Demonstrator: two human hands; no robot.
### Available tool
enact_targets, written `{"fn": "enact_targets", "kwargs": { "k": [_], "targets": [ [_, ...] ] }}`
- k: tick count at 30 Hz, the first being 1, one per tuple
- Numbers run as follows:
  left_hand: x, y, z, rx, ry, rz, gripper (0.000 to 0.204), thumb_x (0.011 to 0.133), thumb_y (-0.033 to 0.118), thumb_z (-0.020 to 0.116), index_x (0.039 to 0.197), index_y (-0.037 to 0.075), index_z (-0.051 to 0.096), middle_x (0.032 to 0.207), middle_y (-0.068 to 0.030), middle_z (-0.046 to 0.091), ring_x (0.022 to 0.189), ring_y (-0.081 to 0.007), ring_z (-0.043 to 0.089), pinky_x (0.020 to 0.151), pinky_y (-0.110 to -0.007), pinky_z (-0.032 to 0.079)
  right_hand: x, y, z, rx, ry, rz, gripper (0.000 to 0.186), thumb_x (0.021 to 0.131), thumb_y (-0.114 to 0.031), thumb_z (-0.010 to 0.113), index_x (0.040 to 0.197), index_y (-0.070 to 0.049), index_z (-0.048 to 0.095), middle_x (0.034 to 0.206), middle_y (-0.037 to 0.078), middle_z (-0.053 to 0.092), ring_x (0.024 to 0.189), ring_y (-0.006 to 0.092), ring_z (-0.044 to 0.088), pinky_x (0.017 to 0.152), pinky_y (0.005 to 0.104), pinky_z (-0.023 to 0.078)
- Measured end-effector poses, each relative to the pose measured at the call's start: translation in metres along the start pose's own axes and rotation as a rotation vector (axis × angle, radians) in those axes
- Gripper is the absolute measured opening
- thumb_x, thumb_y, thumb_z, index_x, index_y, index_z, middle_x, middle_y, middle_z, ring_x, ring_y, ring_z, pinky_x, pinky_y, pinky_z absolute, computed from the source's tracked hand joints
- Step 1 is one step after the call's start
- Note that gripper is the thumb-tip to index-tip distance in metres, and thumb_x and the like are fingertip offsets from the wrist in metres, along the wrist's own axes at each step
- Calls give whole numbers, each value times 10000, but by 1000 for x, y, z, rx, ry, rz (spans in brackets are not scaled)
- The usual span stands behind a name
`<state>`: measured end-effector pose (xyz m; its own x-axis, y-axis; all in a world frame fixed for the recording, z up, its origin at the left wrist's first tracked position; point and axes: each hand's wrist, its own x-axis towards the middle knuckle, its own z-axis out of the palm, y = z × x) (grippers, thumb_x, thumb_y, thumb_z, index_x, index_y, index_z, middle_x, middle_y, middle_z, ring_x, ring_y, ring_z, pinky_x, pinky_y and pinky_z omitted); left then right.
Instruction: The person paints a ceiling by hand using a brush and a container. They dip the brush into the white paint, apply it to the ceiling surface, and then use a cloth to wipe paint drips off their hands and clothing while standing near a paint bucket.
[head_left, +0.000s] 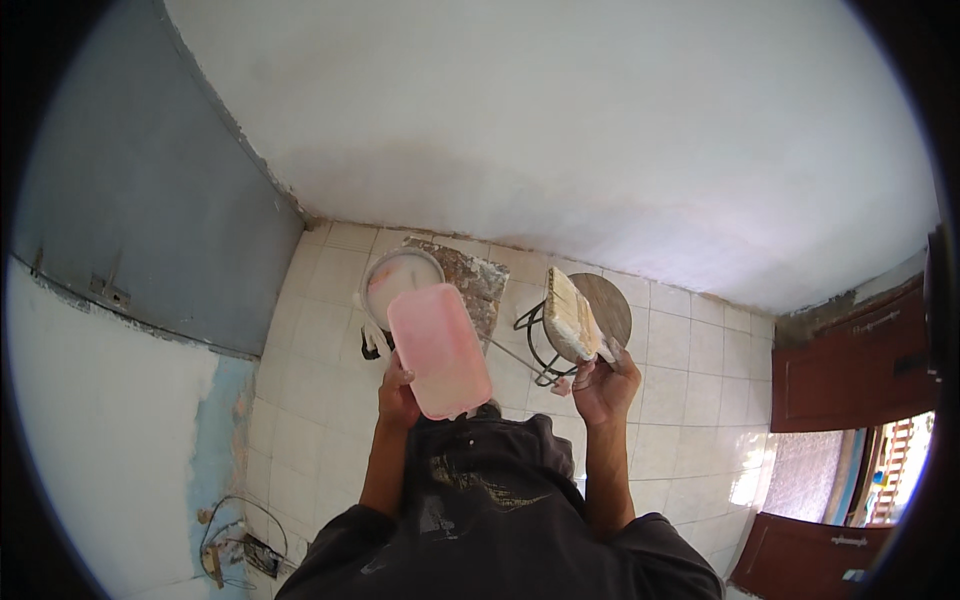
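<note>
My left hand (398, 395) grips the near left side of a pink plastic tub (440, 350), thumb over its rim. The tub is shallow and rectangular, and pale inside. In my right hand (606, 388) is a wide, paint-caked brush (573, 312), held by its near end with its broad off-white part pointing away from me. The brush covers part of a round-topped stool (612, 300). Beyond the tub, and partly hidden by it, stands a bucket (378, 290) with whitish contents.
A stained board (475, 285) lies on the tiled floor (690, 390) by the bucket. A thin rod (515, 355) stretches toward the stool. A white wall (600, 130) rises ahead, a grey door (150, 190) stands left. Loose cables (245, 545) lie lower left; dark red cabinets (850, 360) are right.
</note>
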<state>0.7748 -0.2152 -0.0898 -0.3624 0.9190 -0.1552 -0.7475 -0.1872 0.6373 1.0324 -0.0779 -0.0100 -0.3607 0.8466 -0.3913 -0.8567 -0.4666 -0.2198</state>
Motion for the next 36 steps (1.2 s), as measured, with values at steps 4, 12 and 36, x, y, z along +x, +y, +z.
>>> {"fn": "enact_targets", "kwargs": {
  "k": [4,12,36],
  "targets": [
    [1,5,-20,16,-20,26,675,780,202,544,1376,-3,301,1321,-151,449,1221,-295,446,1030,-415,359,4,4,4,-130,54,-124,263,862,-159,550,1038,36,550,940,141,627,736,206,620,659,238,561],
    [16,49,-33,-37,30,-7,784,720,214,611,1397,26,264,1343,-109,426,1260,-287,398,1039,-407,339,39,0,60,-582,144,-570,338,852,-90,576,1147,67,526,1017,159,620,832,243,648,746,283,532],
    [73,-63,18,-5,505,178,452,878,227,477,1257,-17,453,1206,-133,547,1072,-303,554,922,-452,466,423,-245,239,-2612,-755,-1303,328,760,-168,601,1066,-60,553,951,161,603,841,317,599,701,401,525]
  ]
}}
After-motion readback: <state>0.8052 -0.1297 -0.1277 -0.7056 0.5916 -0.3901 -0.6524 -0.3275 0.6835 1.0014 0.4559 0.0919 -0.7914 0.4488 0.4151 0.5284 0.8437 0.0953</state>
